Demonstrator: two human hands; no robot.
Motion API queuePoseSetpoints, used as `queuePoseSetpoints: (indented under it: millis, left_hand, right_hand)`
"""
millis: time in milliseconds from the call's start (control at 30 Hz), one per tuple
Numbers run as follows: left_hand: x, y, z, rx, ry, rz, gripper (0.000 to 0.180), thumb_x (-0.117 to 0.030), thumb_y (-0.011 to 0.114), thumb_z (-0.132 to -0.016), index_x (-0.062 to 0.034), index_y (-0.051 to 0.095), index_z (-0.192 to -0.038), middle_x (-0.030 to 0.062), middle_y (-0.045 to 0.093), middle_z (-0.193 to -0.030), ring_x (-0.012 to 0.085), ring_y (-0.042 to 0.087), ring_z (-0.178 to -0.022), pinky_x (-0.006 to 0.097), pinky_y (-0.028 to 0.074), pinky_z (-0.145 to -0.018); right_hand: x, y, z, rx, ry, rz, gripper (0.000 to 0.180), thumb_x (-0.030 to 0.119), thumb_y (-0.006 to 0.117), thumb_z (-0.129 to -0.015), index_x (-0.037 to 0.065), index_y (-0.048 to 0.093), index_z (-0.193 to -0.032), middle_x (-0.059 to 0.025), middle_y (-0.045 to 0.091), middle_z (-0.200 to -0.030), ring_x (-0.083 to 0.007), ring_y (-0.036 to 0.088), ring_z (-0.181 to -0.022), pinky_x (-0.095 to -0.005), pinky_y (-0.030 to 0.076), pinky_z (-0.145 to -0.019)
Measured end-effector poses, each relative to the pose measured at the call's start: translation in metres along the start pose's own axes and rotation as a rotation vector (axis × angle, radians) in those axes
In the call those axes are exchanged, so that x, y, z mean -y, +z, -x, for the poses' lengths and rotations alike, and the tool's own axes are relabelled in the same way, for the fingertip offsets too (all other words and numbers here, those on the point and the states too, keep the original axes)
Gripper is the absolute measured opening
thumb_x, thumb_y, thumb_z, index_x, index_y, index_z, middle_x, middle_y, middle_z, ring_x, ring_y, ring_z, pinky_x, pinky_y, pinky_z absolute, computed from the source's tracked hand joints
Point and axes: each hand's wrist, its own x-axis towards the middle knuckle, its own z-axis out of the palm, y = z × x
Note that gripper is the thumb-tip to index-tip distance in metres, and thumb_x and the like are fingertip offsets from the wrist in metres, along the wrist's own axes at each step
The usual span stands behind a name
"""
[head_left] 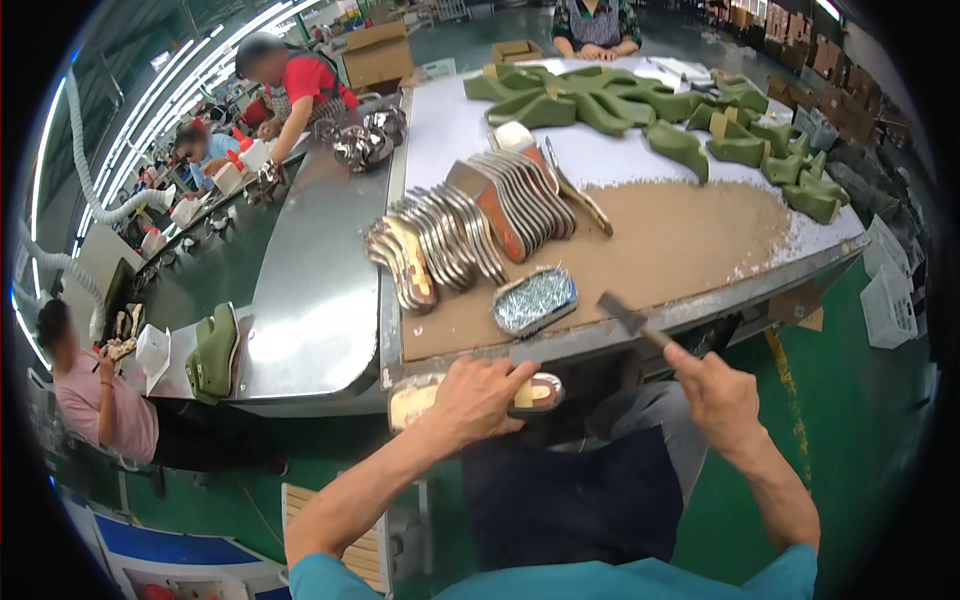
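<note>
well, the fingers of the left hand (475, 400) are clamped over a sole (412, 403) just outside the near edge of the table (720, 306); whether it touches that edge i cannot tell. the fingers of the right hand (715, 393) are closed round the handle of a hammer (626, 315), its head over the edge, to the right of the sole. near both, on a brown board (690, 225), sits a tin (549, 324) full of thin nails (532, 298). behind it, to the left, more soles (505, 205) stand on edge in rows. farther back, green lasts (590, 100) lie spread out. leftward is a metal table (310, 330), with a person in pink (110, 410) near it.
</note>
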Motion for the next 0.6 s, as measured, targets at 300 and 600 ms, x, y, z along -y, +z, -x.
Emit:
queuePoseSetpoints:
  millis: [300, 600]
  left_hand:
    - [0.119, -0.056, 0.078, -1.351, -0.52, 0.77, 0.046, -0.011, 0.076, -0.078, -0.0011, 0.051, -0.114, 0.0083, 0.061, -0.103, 0.016, 0.059, -0.091, 0.029, 0.049, -0.081]
    - [0.197, 0.054, 0.113, -1.095, -1.149, 0.569, 0.055, -0.027, 0.072, -0.076, 0.0006, 0.044, -0.115, 0.0203, 0.058, -0.107, 0.031, 0.058, -0.1, 0.039, 0.045, -0.087]
  right_hand:
    - [-0.103, 0.058, -0.041, -0.154, 0.225, 0.084, 0.03, 0.012, 0.059, -0.087, 0.005, 0.059, -0.116, -0.0173, 0.057, -0.093, -0.0333, 0.055, -0.092, -0.0435, 0.044, -0.08]
    - [-0.106, 0.191, -0.172, -0.121, 0.336, -0.364, 0.031, 0.022, 0.053, -0.093, 0.0, 0.057, -0.115, -0.0154, 0.061, -0.093, -0.0287, 0.06, -0.081, -0.0384, 0.048, -0.075]
